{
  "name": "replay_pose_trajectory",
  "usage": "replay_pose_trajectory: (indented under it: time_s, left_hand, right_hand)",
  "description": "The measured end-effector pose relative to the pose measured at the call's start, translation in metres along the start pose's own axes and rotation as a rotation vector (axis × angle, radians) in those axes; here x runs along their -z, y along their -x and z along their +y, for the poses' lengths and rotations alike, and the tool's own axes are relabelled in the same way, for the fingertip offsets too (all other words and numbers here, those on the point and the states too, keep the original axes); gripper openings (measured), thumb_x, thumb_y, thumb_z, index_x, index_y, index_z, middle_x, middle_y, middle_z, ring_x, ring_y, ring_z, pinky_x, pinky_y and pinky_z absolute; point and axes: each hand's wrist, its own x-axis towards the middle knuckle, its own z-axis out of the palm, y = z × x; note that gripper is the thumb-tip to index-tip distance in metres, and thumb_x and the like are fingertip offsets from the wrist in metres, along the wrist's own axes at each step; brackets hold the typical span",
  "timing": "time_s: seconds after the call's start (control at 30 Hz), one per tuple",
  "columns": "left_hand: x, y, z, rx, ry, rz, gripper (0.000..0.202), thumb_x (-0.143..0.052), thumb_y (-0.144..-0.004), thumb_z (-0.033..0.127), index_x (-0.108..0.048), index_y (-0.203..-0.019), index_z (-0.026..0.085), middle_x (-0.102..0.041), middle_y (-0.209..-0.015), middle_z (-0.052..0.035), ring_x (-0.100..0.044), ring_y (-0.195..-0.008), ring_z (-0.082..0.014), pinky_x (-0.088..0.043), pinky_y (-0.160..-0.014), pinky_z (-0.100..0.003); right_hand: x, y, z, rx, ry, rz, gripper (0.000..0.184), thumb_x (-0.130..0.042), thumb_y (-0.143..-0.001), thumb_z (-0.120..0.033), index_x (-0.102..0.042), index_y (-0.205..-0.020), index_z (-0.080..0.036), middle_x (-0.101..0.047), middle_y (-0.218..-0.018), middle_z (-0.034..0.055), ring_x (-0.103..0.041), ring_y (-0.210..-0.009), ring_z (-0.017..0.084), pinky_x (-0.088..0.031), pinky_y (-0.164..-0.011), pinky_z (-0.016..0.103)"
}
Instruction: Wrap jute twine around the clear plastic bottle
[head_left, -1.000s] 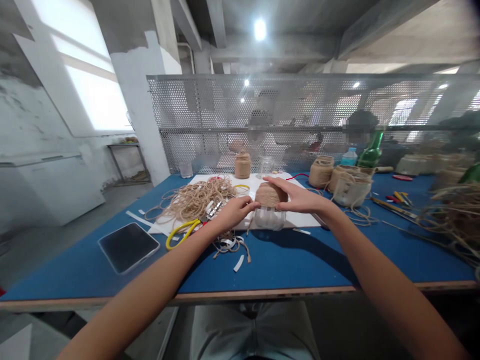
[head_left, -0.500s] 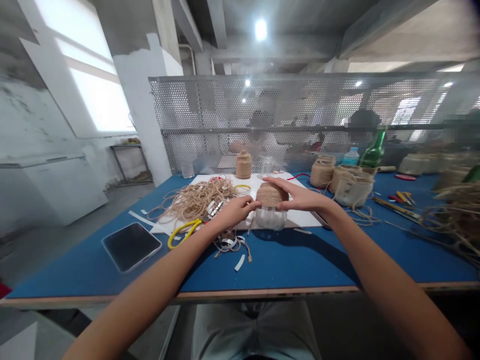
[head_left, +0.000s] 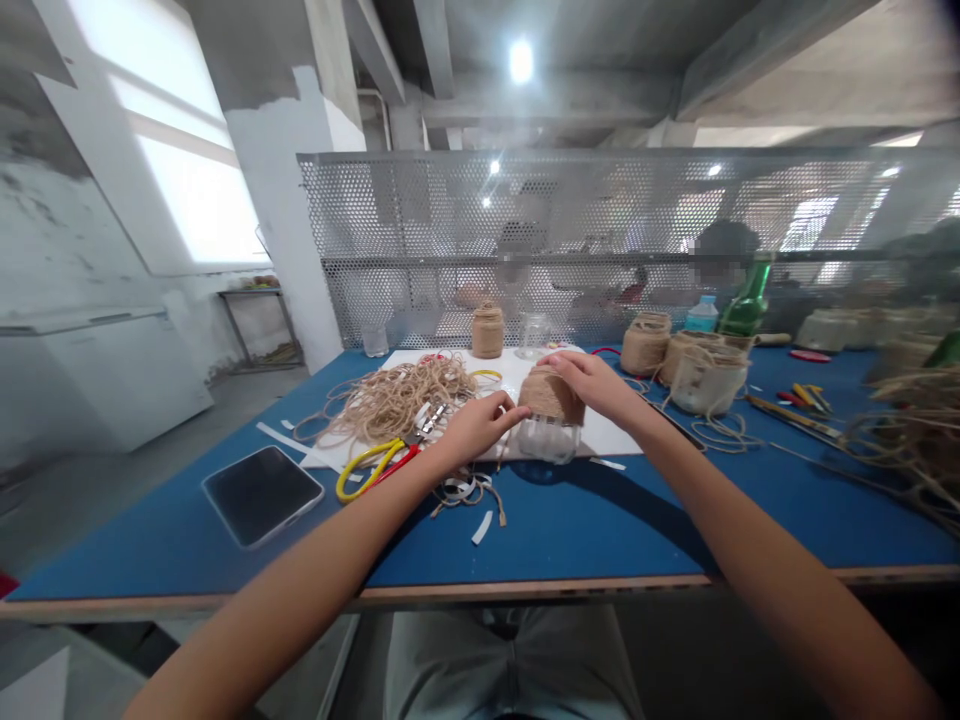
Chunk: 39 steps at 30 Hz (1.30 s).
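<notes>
A glass jar (head_left: pixel 549 440) with jute twine wrapped around its upper part (head_left: pixel 551 394) is tilted over a white board (head_left: pixel 607 437). My right hand (head_left: pixel 592 385) curls over the twine from above. My left hand (head_left: pixel 478 428) presses its fingertips against the jar's left side, so the jar sits between my hands. Near my left hand lie a tangled heap of jute twine (head_left: pixel 394 403) and yellow-handled scissors (head_left: pixel 367 472).
The blue worktable (head_left: pixel 555 540) holds a dark tablet (head_left: pixel 262 495), twine-wrapped jars (head_left: pixel 645 345), a green bottle (head_left: pixel 744 300) and small tools (head_left: pixel 795 400). A perforated metal screen (head_left: pixel 525 220) stands behind the table, with a person (head_left: pixel 724 250) beyond it.
The jar has turned and tilted slightly, shifting a little to the right. My right hand has curled further over it, and my left hand has stayed against its side.
</notes>
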Motion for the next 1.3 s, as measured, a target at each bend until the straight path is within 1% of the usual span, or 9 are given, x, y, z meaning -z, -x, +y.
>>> replay_pose_trajectory:
  time_s: [0.13, 0.23, 0.37, 0.5, 0.67, 0.77, 1.1, 1.23, 1.3]
  left_hand:
    - [-0.002, 0.001, 0.002, -0.016, -0.004, 0.048, 0.041, -0.041, -0.083, 0.055, -0.056, -0.075, 0.017, -0.055, -0.062, 0.0010, -0.050, -0.060, -0.0139, -0.032, -0.056, -0.023]
    - [-0.002, 0.002, 0.002, -0.021, 0.008, 0.032, 0.042, -0.044, -0.081, 0.055, -0.057, -0.072, 0.017, -0.055, -0.062, 0.0009, -0.050, -0.059, -0.0135, -0.031, -0.055, -0.023]
    - [0.000, 0.002, 0.003, 0.002, 0.055, 0.034, 0.046, -0.050, -0.075, 0.059, -0.055, -0.092, 0.017, -0.055, -0.065, 0.0011, -0.052, -0.061, -0.0148, -0.034, -0.056, -0.024]
    - [-0.003, 0.000, 0.002, 0.003, 0.184, 0.021, 0.066, -0.056, -0.073, 0.057, -0.036, -0.121, 0.017, -0.058, -0.079, -0.0011, -0.055, -0.067, -0.0156, -0.041, -0.063, -0.027]
    - [-0.008, -0.002, -0.001, -0.068, 0.283, -0.035, 0.060, -0.054, -0.079, 0.047, -0.031, -0.126, 0.018, -0.057, -0.093, -0.0060, -0.056, -0.079, -0.0173, -0.043, -0.071, -0.029]
    - [-0.006, -0.002, -0.001, -0.068, 0.269, -0.052, 0.058, -0.052, -0.080, 0.046, -0.030, -0.127, 0.019, -0.056, -0.093, -0.0055, -0.055, -0.073, -0.0155, -0.042, -0.069, -0.029]
    - [0.002, 0.001, 0.004, -0.083, 0.078, -0.023, 0.079, -0.056, -0.074, 0.053, -0.018, -0.136, 0.021, -0.055, -0.088, -0.0035, -0.051, -0.063, -0.0139, -0.039, -0.062, -0.027]
    - [0.004, 0.003, 0.004, -0.107, 0.080, -0.064, 0.091, -0.058, -0.071, 0.055, -0.007, -0.139, 0.022, -0.054, -0.077, -0.0012, -0.052, -0.061, -0.0152, -0.038, -0.059, -0.026]
    - [0.004, 0.004, 0.005, -0.122, 0.093, -0.073, 0.089, -0.059, -0.070, 0.055, -0.011, -0.138, 0.022, -0.055, -0.074, -0.0010, -0.053, -0.062, -0.0163, -0.038, -0.058, -0.025]
  right_hand:
    - [-0.001, 0.002, -0.002, -0.060, 0.048, 0.044, 0.036, -0.039, -0.084, -0.041, -0.055, -0.065, -0.016, -0.056, -0.065, 0.0016, -0.047, -0.063, 0.015, -0.033, -0.058, 0.027]
    - [-0.001, 0.004, -0.003, -0.062, 0.031, 0.024, 0.036, -0.044, -0.081, -0.041, -0.047, -0.056, -0.017, -0.046, -0.055, -0.0015, -0.040, -0.056, 0.013, -0.027, -0.053, 0.026]
    - [0.000, 0.004, -0.004, -0.059, -0.058, -0.019, 0.034, -0.043, -0.081, -0.040, -0.043, -0.056, -0.017, -0.039, -0.055, -0.0030, -0.036, -0.055, 0.011, -0.026, -0.052, 0.025]
    - [0.001, 0.003, 0.000, -0.041, -0.168, -0.059, 0.035, -0.043, -0.081, -0.042, -0.037, -0.056, -0.017, -0.034, -0.056, -0.0041, -0.031, -0.053, 0.009, -0.023, -0.051, 0.024]
    - [0.002, 0.000, 0.009, -0.010, -0.291, -0.114, 0.037, -0.044, -0.080, -0.045, -0.036, -0.056, -0.018, -0.032, -0.056, -0.0048, -0.029, -0.052, 0.009, -0.022, -0.050, 0.024]
    - [0.003, -0.001, 0.015, -0.003, -0.335, -0.126, 0.039, -0.045, -0.080, -0.046, -0.034, -0.055, -0.018, -0.030, -0.056, -0.0049, -0.027, -0.051, 0.009, -0.020, -0.049, 0.024]
    - [0.012, 0.001, 0.014, 0.096, -0.322, -0.228, 0.039, -0.046, -0.081, -0.046, -0.040, -0.056, -0.017, -0.034, -0.058, -0.0032, -0.032, -0.055, 0.010, -0.024, -0.053, 0.024]
    - [0.016, 0.002, 0.010, 0.136, -0.275, -0.320, 0.036, -0.043, -0.084, -0.047, -0.051, -0.066, -0.017, -0.044, -0.065, -0.0006, -0.040, -0.062, 0.013, -0.030, -0.058, 0.025]
    - [0.016, 0.002, 0.009, 0.139, -0.270, -0.359, 0.036, -0.042, -0.084, -0.048, -0.054, -0.072, -0.017, -0.050, -0.071, 0.0015, -0.044, -0.067, 0.014, -0.033, -0.060, 0.025]
